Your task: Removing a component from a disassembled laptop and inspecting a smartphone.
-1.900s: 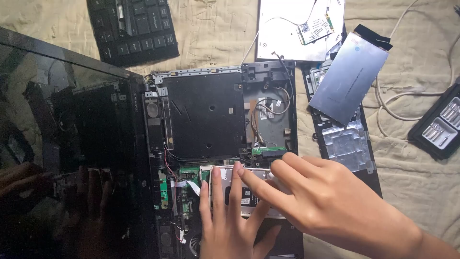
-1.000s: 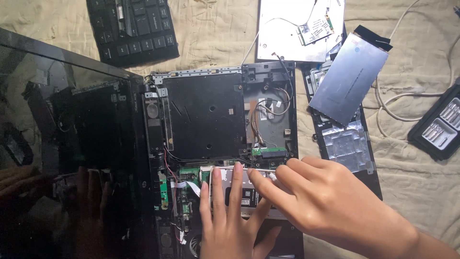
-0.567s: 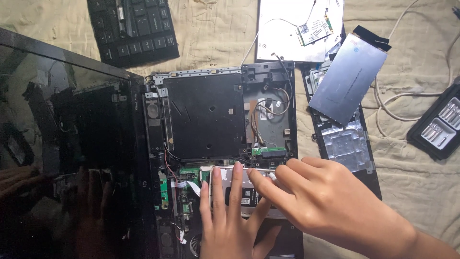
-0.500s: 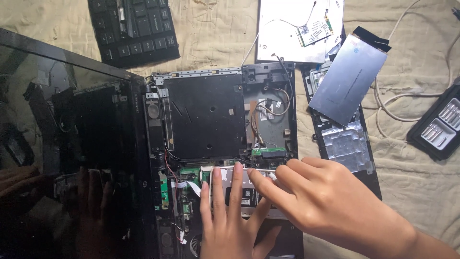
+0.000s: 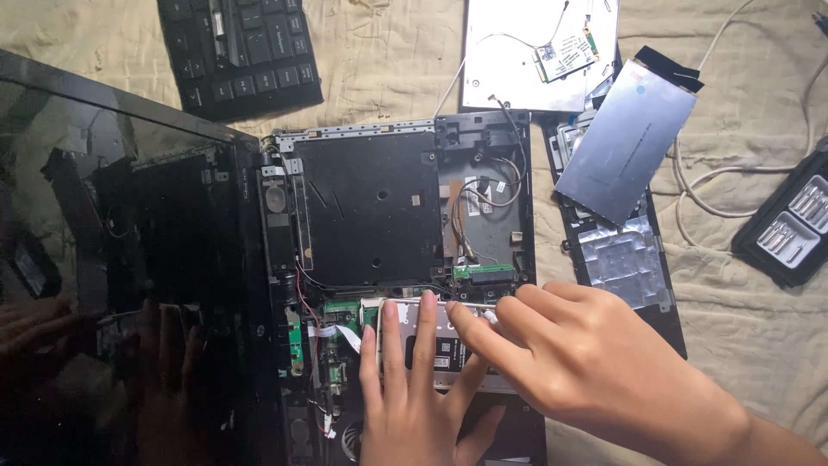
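On the far left, the glossy black laptop screen [image 5: 112,259] lies folded open and flat, mirroring both hands in its glass. Next to it sits the opened laptop base [image 5: 397,259], its keyboard gone, so the black inner plate, a thin red wire and small green boards show. Above, on the beige bedsheet [image 5: 379,69], rests the detached black keyboard [image 5: 237,52].

At the lower middle the left hand [image 5: 414,397] lies flat, fingers spread and straight, pressing down on a pale rectangular drive-like component [image 5: 435,345] seated in the bottom edge of the base. The right hand [image 5: 586,371] reaches across from the right, its fingers curled and drawn together at the component's upper right edge, beside the small green connector board [image 5: 483,274]; whether they pinch anything I cannot tell.

Compared with the pictures of the last two seconds, almost nothing has shifted: the left hand stays planted and the right fingertips have crept only slightly along that edge. I judge that the component is being worked at its connector and is neither freed nor fully settled.

Further right lie a white panel with a small wireless card [image 5: 565,53], a silver foil-backed cover [image 5: 625,142], a white cable [image 5: 724,173] and a black bit case [image 5: 789,229].
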